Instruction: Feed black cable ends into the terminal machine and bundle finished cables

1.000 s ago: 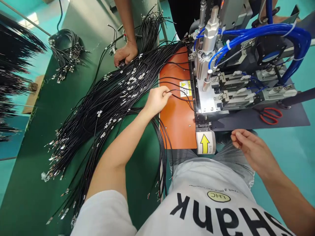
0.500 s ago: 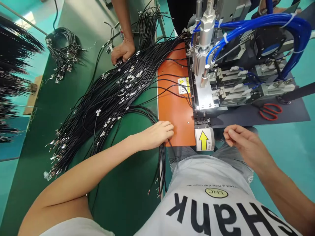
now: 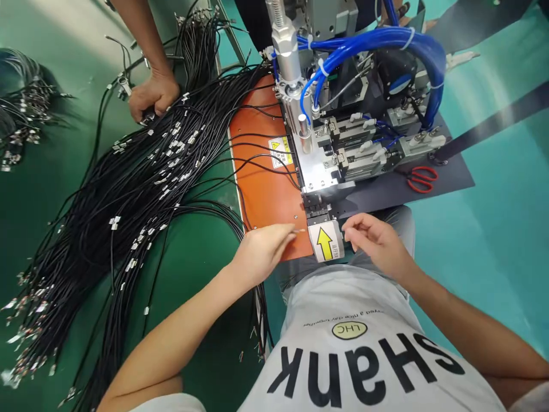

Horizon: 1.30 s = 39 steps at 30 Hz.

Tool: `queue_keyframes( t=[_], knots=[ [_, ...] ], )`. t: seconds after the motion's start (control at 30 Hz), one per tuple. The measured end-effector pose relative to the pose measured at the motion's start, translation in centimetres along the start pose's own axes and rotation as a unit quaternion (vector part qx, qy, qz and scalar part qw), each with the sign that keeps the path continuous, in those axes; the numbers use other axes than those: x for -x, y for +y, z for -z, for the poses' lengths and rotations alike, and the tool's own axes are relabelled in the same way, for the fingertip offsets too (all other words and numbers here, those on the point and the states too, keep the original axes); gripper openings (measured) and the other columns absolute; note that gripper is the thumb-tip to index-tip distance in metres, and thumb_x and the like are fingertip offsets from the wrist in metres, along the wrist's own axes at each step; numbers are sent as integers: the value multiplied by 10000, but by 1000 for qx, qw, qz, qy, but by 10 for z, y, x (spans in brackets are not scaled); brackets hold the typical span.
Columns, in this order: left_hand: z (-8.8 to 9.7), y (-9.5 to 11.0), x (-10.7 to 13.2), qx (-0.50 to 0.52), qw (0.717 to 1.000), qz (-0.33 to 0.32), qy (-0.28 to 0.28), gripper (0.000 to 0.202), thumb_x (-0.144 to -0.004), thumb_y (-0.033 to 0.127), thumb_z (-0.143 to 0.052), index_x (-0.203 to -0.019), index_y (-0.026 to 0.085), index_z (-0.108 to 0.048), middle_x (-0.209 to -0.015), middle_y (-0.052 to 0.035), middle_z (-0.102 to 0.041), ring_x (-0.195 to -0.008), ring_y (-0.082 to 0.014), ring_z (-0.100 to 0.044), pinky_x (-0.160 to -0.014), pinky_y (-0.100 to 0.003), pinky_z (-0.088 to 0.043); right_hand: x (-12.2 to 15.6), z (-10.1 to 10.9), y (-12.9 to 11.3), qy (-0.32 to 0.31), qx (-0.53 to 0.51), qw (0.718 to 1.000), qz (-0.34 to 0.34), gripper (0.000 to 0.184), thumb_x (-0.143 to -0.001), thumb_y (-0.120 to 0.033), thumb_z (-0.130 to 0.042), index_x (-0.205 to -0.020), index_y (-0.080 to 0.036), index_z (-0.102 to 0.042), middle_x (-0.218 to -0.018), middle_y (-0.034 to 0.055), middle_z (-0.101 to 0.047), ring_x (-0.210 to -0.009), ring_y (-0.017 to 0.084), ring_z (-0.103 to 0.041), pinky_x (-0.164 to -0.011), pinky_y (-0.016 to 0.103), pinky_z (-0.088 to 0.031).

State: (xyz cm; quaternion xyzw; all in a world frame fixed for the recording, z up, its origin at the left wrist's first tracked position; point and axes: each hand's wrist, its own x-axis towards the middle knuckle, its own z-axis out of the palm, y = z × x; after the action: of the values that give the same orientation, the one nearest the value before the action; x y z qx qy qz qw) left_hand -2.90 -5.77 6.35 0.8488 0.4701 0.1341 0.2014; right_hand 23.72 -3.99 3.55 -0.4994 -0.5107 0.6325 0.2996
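Observation:
My left hand (image 3: 265, 252) is closed in a pinch above the near end of the orange plate (image 3: 274, 197). From its fingertips the thin pale tip of a black cable points toward the machine (image 3: 300, 143); the rest of that cable is mostly hidden by the hand. My right hand (image 3: 375, 243) hovers just right of the white cover with a yellow arrow (image 3: 326, 242). Its thumb and fingers are pressed together, and whatever they may hold is too small to make out. Several black cables lie across the orange plate, reaching into the machine's edge.
A large bundle of black cables (image 3: 128, 189) with white tags covers much of the green table (image 3: 201, 343). Another person's hand (image 3: 154, 94) rests at its far side. Blue hoses (image 3: 377, 40) arch over the machine. Red-handled scissors (image 3: 422, 178) lie on the dark sheet at right.
My left hand has lifted off the plate's near edge and turned toward the machine with a cable tip showing. My right hand has moved in closer to the arrow cover. The view has shifted.

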Motion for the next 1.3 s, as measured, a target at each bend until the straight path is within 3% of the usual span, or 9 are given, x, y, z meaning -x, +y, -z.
queue_keyframes(
  t=[0.1,0.27,0.47,0.63,0.77,0.87,0.97,1.1,1.3],
  knots=[
    [-6,-4,10,11,995,95,34,210,-997,265,-481,-1129,199,-629,-1026,-45,-750,-874,-160,-719,-766,-263,-538,-2,-16,-2,3,92,994,66,177,-900,-348,-643,-1052,-262,-668,-860,18,-655,-704,158,-576,-657,309,-442],
    [-20,20,1,-47,996,62,41,238,-992,247,-463,-1150,163,-620,-820,-59,-731,-714,-169,-694,-665,-274,-521,-10,-38,-11,-10,150,974,167,464,-773,-391,-801,-1183,-289,-609,-967,27,-670,-654,155,-597,-683,335,-493],
    [-22,31,-18,-6,999,50,20,185,-995,254,-431,-1066,184,-587,-794,-49,-681,-689,-164,-633,-636,-288,-478,-13,-27,-7,-3,205,938,279,108,-939,-224,-594,-966,-283,-681,-900,21,-712,-829,193,-653,-795,346,-502],
    [-22,29,-27,117,992,46,-4,184,-1005,259,-437,-1028,191,-606,-803,-36,-670,-701,-145,-616,-652,-279,-488,-12,-21,-9,53,212,957,192,120,-921,-260,-625,-812,-257,-675,-788,1,-703,-711,172,-629,-686,326,-472],
    [-23,26,-31,210,973,99,9,183,-987,287,-501,-1039,199,-653,-847,-30,-709,-685,-129,-643,-658,-261,-525,-16,-8,-14,164,92,976,110,107,-894,-311,-663,-814,-241,-672,-766,6,-677,-624,146,-585,-593,302,-454],
    [-22,25,-32,256,958,125,22,193,-981,301,-518,-1040,204,-673,-851,-29,-721,-676,-129,-653,-661,-262,-548,-22,1,-12,73,-24,997,23,157,-861,-375,-701,-814,-225,-684,-753,6,-664,-566,123,-544,-541,278,-453],
    [-21,26,-33,262,956,130,33,196,-981,293,-519,-1051,204,-680,-828,-29,-720,-682,-132,-650,-660,-260,-553,-28,2,-8,-44,-119,992,-27,189,-847,-395,-717,-827,-208,-696,-743,-4,-656,-541,94,-516,-527,251,-448],
    [-21,27,-34,258,958,119,47,193,-979,271,-523,-1063,200,-681,-876,-39,-733,-705,-129,-661,-678,-255,-554,-36,-4,-4,-57,-173,983,-24,176,-796,-352,-778,-809,-196,-698,-711,-20,-642,-533,73,-507,-521,222,-438],
    [-26,27,-32,250,959,120,64,182,-968,241,-541,-1069,178,-679,-847,-31,-725,-673,-112,-647,-664,-225,-527,-35,-10,1,-63,-142,987,-32,192,-754,-321,-815,-805,-188,-686,-660,-24,-636,-522,88,-539,-497,224,-441]
  ],
)
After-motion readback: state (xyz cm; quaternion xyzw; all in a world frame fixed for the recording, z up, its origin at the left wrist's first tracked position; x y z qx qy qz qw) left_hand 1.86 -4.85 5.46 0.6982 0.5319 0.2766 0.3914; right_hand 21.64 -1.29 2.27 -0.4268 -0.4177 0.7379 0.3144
